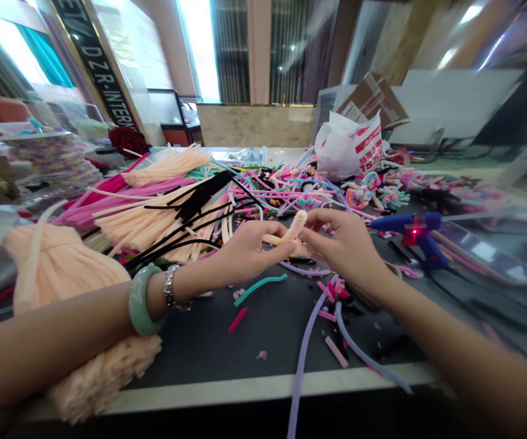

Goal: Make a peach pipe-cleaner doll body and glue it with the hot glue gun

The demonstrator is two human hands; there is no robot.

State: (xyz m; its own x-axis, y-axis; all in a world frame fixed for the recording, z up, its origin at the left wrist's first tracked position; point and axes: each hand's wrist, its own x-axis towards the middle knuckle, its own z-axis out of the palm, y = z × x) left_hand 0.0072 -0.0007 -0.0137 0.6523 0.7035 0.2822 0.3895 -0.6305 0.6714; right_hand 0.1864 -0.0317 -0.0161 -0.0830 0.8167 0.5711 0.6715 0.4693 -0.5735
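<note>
Both hands meet over the middle of the dark table, holding one peach pipe cleaner [297, 224] that is bent, with a fuzzy end sticking up between the fingers. My left hand [261, 247] pinches it from the left with thumb and fingers. From the other side my right hand [339, 241] grips it, its fingertips pressed close to the bend. Part of the pipe cleaner is hidden by the fingers. Below the hands lie a teal pipe cleaner piece [261, 289] and a short red piece [238, 320]. Long lavender pipe cleaners [307, 350] run down over the table's front edge.
A blue glue gun [403, 225] with a lit red light lies at right, its cable trailing. Peach bundles [71, 262] and black pipe cleaners [204, 195] lie at left. A white plastic bag [343, 146] stands behind small pipe-cleaner dolls [364, 190]. A phone-like slab [487, 250] lies far right.
</note>
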